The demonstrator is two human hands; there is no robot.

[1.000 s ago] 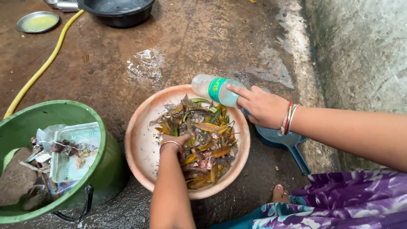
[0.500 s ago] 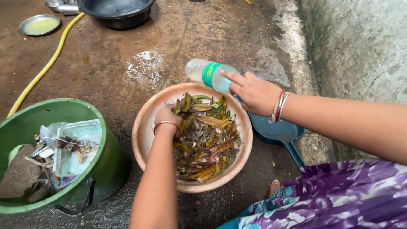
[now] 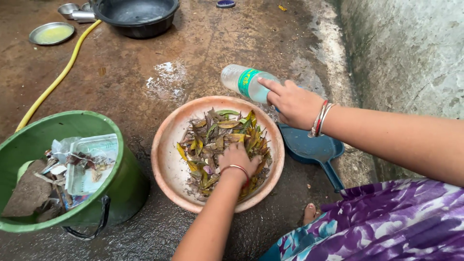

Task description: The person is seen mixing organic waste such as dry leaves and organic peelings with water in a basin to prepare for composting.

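Left hand [image 3: 238,159] moved down onto leaves [image 3: 212,140], fingers clutching; right hand [image 3: 292,102] grips bottle [image 3: 245,82] lying flat, cap up-left.

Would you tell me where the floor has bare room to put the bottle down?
Bare floor lies between the yellow hose, the black basin and the bowl, though a puddle wets part. It is crowded between bowl and green bucket, and by the blue dustpan.

We record soft, even daylight, no hard shadows, faint sheen on the wet floor [image 3: 169,77] toward eleven o'clock, focus sharp throughout, slight wide-angle bending at our frame edges.
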